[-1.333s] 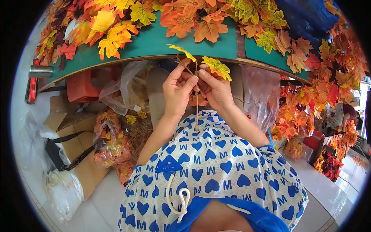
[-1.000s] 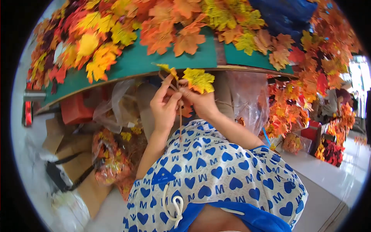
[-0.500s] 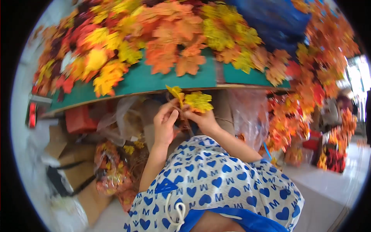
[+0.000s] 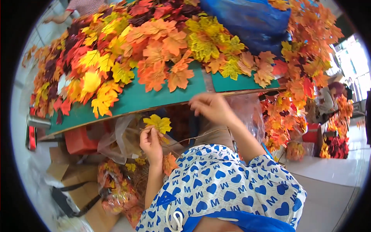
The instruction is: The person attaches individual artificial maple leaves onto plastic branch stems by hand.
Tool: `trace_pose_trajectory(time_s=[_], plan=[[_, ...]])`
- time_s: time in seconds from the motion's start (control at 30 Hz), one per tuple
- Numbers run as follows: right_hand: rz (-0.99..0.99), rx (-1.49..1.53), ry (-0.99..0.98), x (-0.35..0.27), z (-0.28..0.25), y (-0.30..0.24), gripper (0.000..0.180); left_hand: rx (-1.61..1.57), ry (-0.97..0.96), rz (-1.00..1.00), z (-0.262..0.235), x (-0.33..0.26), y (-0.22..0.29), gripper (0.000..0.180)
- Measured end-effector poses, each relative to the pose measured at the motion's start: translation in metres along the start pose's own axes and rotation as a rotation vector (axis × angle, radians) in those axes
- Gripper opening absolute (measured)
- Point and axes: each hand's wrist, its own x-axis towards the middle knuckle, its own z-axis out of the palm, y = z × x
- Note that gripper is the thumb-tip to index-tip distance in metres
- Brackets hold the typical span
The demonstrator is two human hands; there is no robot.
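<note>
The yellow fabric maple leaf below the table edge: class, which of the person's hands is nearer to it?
Left. The left hand pinches the yellow fabric maple leaf from below; the right hand is apart, up to its right.

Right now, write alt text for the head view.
The left hand holds a yellow fabric maple leaf on a thin stem below a green table heaped with orange, red and yellow leaves; the right hand reaches toward the table edge.

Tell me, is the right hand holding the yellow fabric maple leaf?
No, the left hand pinches the yellow fabric maple leaf, while the right hand is up by the green table's edge.
</note>
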Motion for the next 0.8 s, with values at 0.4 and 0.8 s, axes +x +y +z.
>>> trace_pose_trajectory(time_s=[0.4, 0.8], plan=[[-0.307, -1.145, 0.783, 0.098, -0.099, 0.018, 0.047, -0.016, -0.104, -0.137, 0.014, -0.004, 0.0, 0.014], [-0.054, -1.418, 0.591, 0.109, -0.086, -0.036, 0.045, -0.125, -0.036, -0.155, 0.002, -0.003, -0.015, 0.014]])
